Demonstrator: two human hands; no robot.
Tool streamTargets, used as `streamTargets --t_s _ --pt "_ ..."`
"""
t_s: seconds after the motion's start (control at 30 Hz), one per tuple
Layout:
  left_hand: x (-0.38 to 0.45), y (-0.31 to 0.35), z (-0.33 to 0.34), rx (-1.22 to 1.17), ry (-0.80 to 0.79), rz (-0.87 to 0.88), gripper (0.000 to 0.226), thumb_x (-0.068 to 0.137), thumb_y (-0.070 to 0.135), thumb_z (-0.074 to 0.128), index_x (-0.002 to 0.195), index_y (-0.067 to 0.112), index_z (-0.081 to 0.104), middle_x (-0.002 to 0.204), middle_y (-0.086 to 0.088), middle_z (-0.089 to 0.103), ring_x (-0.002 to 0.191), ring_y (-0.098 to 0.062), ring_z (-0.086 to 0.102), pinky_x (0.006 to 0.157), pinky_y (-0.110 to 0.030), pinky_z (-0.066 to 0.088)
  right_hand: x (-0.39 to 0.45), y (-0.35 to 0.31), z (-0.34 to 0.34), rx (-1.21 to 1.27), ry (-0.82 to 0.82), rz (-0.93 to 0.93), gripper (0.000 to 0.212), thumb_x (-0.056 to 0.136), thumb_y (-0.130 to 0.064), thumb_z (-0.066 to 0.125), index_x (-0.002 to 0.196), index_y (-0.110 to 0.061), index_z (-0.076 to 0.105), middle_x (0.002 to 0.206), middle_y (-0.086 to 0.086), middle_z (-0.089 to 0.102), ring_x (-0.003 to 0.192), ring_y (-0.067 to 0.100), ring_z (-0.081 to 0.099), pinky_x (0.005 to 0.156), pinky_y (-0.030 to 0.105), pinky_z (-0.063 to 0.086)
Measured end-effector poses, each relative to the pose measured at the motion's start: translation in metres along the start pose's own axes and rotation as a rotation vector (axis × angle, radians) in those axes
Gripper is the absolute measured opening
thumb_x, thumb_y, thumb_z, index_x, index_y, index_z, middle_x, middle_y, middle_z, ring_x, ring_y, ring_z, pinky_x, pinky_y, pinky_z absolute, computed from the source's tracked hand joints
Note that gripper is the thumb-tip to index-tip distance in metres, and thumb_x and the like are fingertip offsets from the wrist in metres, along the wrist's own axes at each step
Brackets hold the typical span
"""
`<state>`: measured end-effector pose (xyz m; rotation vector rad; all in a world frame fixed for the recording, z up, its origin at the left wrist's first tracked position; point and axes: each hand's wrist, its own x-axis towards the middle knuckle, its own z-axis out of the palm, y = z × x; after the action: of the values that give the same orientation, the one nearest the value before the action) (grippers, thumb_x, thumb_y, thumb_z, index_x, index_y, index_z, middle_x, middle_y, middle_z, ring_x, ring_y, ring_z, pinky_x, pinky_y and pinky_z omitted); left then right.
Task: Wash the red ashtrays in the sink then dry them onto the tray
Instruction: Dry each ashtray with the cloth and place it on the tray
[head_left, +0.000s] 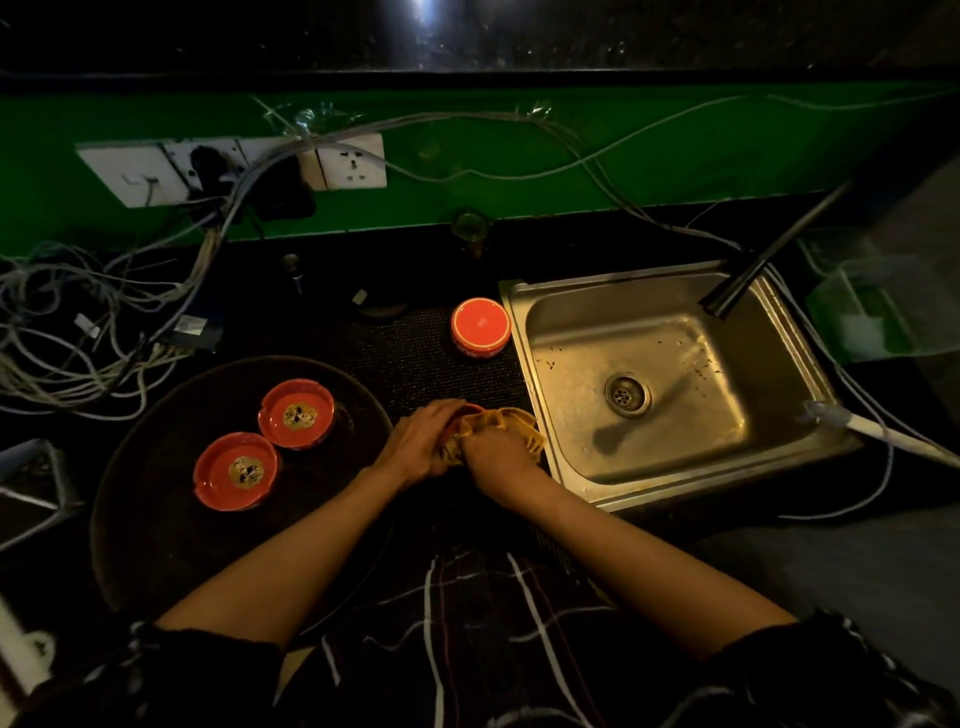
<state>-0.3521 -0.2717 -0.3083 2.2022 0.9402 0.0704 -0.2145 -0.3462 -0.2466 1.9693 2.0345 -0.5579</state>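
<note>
Two red ashtrays (296, 413) (237, 471) lie right side up on the dark round tray (156, 525) at the left. More red ashtrays (480, 327) stand stacked upside down beside the sink's left rim. Between tray and sink, my left hand (423, 441) grips another red ashtray (470, 411), of which only a sliver of rim shows. My right hand (498, 457) presses a yellow cloth (519, 428) against it. The steel sink (540, 395) is at the right, with nothing in its basin.
A black faucet (748, 275) reaches over the sink's far right corner. Tangled cables (78, 332) and wall sockets (234, 166) crowd the left back. A glass (470, 226) stands at the green wall. A white hose (878, 431) crosses the sink's right rim.
</note>
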Motion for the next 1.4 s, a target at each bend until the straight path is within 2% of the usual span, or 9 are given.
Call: streamTargets --t_s 0.17,0.33,0.43,0.53,0.63,0.77,0.9,1.03,1.4 --pt "-0.004 0.004 -0.002 -0.018 0.006 -0.021 0.089 0.067 0.053 0.052 0.149 0.021 0.037 0.15 -0.008 0.045 0.133 -0.032 0.048 0.103 -0.052 0.045 -0.003 -0.017 0.002 -0.033 -0.021 -0.024 0.032 0.095 -0.019 0.054 0.126 -0.013 0.06 0.127 0.011 0.063 0.116 0.032 0.059 0.094 0.042 0.046" --pt "-0.007 0.007 -0.007 -0.047 -0.046 -0.056 0.098 0.058 0.028 0.062 0.151 0.012 0.036 0.153 -0.01 0.039 0.138 -0.031 0.042 0.11 -0.044 0.04 -0.001 0.014 -0.021 0.433 -0.245 0.076 0.037 0.091 -0.022 0.062 0.128 -0.018 0.061 0.124 0.016 0.065 0.113 0.036 0.061 0.089 0.031 0.046" --pt "-0.004 0.006 -0.005 -0.047 -0.045 -0.067 0.1 0.061 0.018 0.078 0.151 0.013 0.035 0.152 -0.011 0.039 0.136 -0.033 0.043 0.109 -0.047 0.041 -0.008 0.038 -0.021 0.516 -0.319 0.154 0.031 0.09 -0.029 0.065 0.12 -0.02 0.068 0.116 0.015 0.07 0.107 0.033 0.066 0.087 0.033 0.051" --pt "-0.004 0.007 -0.002 -0.028 -0.036 -0.099 0.11 0.06 0.03 0.089 0.153 0.017 0.031 0.152 -0.008 0.036 0.135 -0.032 0.043 0.107 -0.05 0.041 -0.023 0.06 -0.015 0.55 -0.24 0.266 0.025 0.089 -0.028 0.062 0.111 -0.022 0.072 0.104 0.008 0.073 0.097 0.03 0.067 0.082 0.036 0.053" --pt "-0.002 0.021 0.0 0.039 -0.06 -0.137 0.12 0.058 0.032 0.093 0.154 0.016 0.023 0.155 -0.008 0.027 0.137 -0.033 0.038 0.112 -0.048 0.038 -0.043 0.07 -0.001 0.521 0.021 0.393 0.03 0.087 -0.014 0.057 0.117 -0.017 0.063 0.105 0.013 0.07 0.095 0.035 0.065 0.077 0.037 0.052" --pt "0.001 0.037 0.011 0.102 -0.056 -0.229 0.128 0.061 0.038 0.092 0.157 0.016 0.01 0.16 -0.009 0.017 0.143 -0.033 0.026 0.116 -0.049 0.032 -0.046 0.062 0.023 0.55 0.213 0.349 0.046 0.083 0.0 0.055 0.127 -0.014 0.054 0.106 0.013 0.069 0.093 0.035 0.066 0.076 0.039 0.053" --pt "0.0 0.041 0.012 0.099 -0.002 -0.297 0.127 0.056 0.04 0.094 0.155 0.015 0.018 0.157 -0.01 0.025 0.141 -0.032 0.031 0.114 -0.046 0.035 -0.039 0.047 0.043 0.516 0.178 0.27 0.082 0.079 0.002 0.058 0.153 -0.021 0.031 0.125 0.011 0.06 0.107 0.03 0.061 0.085 0.039 0.052" --pt "-0.015 0.039 0.006 0.125 0.047 -0.309 0.125 0.049 0.048 0.094 0.149 0.013 0.028 0.146 -0.01 0.036 0.133 -0.03 0.039 0.107 -0.041 0.041 -0.041 0.038 0.061 0.413 0.081 0.302 0.087 0.086 -0.006 0.058 0.159 -0.02 0.013 0.157 0.015 0.029 0.136 0.036 0.04 0.106 0.046 0.044" --pt "-0.088 0.003 -0.022 0.004 0.385 -0.497 0.12 0.046 0.055 0.091 0.143 0.014 0.035 0.139 -0.01 0.04 0.129 -0.029 0.041 0.106 -0.045 0.043 -0.026 0.03 0.06 0.213 0.013 0.332 0.087 0.089 -0.012 0.058 0.158 -0.01 0.005 0.156 0.029 0.022 0.139 0.042 0.036 0.102 0.048 0.045"
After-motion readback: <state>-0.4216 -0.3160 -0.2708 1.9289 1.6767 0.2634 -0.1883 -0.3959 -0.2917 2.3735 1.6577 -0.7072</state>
